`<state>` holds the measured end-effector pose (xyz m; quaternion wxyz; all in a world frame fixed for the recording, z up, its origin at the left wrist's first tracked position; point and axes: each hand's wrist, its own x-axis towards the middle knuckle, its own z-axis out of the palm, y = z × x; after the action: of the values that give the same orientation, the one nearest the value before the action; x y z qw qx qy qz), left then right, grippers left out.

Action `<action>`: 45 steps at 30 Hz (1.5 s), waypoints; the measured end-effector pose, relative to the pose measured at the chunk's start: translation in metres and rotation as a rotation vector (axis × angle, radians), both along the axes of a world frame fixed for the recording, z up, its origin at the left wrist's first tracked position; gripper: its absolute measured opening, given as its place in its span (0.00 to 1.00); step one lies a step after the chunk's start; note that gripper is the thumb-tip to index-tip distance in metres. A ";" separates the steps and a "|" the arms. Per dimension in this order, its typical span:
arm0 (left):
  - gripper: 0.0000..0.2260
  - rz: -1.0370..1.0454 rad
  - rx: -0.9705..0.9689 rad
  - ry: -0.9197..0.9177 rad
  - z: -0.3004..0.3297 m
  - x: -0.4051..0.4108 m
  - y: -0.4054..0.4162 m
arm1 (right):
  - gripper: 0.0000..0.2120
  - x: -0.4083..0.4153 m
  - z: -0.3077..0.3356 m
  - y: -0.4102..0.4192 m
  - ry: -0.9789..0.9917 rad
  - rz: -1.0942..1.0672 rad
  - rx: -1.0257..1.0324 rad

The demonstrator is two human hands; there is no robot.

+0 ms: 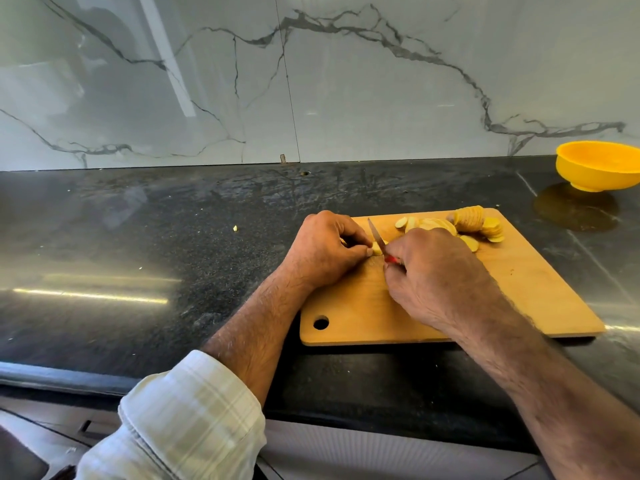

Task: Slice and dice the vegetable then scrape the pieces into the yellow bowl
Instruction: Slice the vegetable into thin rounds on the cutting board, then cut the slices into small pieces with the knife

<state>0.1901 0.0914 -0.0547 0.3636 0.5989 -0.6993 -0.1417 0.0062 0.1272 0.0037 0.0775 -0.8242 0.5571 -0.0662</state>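
Observation:
A wooden cutting board (519,292) lies on the dark counter. My left hand (325,251) pinches a small pale yellow vegetable piece (376,248) near the board's far left corner. My right hand (436,271) grips a small knife (375,233) with a red handle, its blade resting against that piece. A heap of round yellow slices (467,223) lies at the board's far edge, just beyond my right hand. The yellow bowl (599,166) stands on the counter at the far right, by the wall, and no contents show in it from here.
The black stone counter (156,237) stretches left, with a tiny vegetable scrap (235,228) on it. A marble backsplash (311,81) rises behind. The counter's front edge runs below my forearms. The board has a hanging hole (320,322) at its near left corner.

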 end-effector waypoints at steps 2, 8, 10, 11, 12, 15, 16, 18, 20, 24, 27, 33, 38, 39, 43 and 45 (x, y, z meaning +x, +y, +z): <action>0.03 -0.001 0.001 0.001 -0.001 0.000 0.000 | 0.13 0.000 0.004 0.006 0.054 0.011 0.029; 0.04 -0.009 0.021 0.007 0.001 0.001 0.000 | 0.16 0.008 0.013 0.004 0.169 0.036 0.116; 0.04 -0.014 0.032 0.001 0.002 0.002 0.000 | 0.19 0.014 0.014 -0.001 0.179 0.055 0.107; 0.04 -0.016 0.035 0.004 0.002 0.002 0.000 | 0.20 0.017 0.013 -0.004 0.179 0.062 0.103; 0.04 -0.019 0.036 0.007 0.003 0.002 -0.001 | 0.21 0.018 0.010 -0.007 0.179 0.063 0.103; 0.04 -0.036 0.039 0.020 0.002 0.004 0.000 | 0.16 0.014 -0.004 -0.013 0.114 0.062 0.064; 0.04 -0.041 0.044 0.034 0.003 0.005 0.000 | 0.13 0.008 -0.010 -0.012 0.054 0.066 0.014; 0.04 -0.029 0.043 0.064 0.004 0.007 0.002 | 0.09 -0.008 -0.014 -0.005 -0.058 0.072 -0.091; 0.05 0.035 0.004 0.099 0.006 0.010 0.002 | 0.10 -0.021 -0.009 0.002 -0.102 0.063 -0.128; 0.06 0.163 -0.072 0.026 0.005 0.013 -0.001 | 0.16 -0.029 0.005 0.001 0.010 -0.036 -0.024; 0.05 0.189 -0.034 -0.035 0.002 0.016 -0.003 | 0.18 -0.025 0.002 0.001 0.032 -0.052 0.036; 0.14 0.270 -0.041 0.170 0.002 0.020 -0.011 | 0.20 -0.014 -0.003 0.006 0.031 0.104 0.052; 0.27 0.302 -0.031 0.387 0.003 0.022 -0.013 | 0.17 -0.028 -0.009 0.005 -0.108 0.140 -0.093; 0.29 0.296 -0.009 0.408 0.002 0.022 -0.013 | 0.17 -0.032 -0.011 0.003 -0.107 0.116 -0.119; 0.34 0.266 0.032 0.517 0.001 0.024 -0.015 | 0.18 -0.032 -0.015 0.003 -0.098 0.135 -0.097; 0.35 0.261 0.029 0.564 0.001 0.024 -0.015 | 0.18 -0.027 -0.020 0.010 -0.128 0.222 -0.063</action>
<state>0.2142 0.0762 -0.0534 0.5498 0.6259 -0.4860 -0.2643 -0.0206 0.1373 -0.0164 0.0941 -0.8768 0.4541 -0.1272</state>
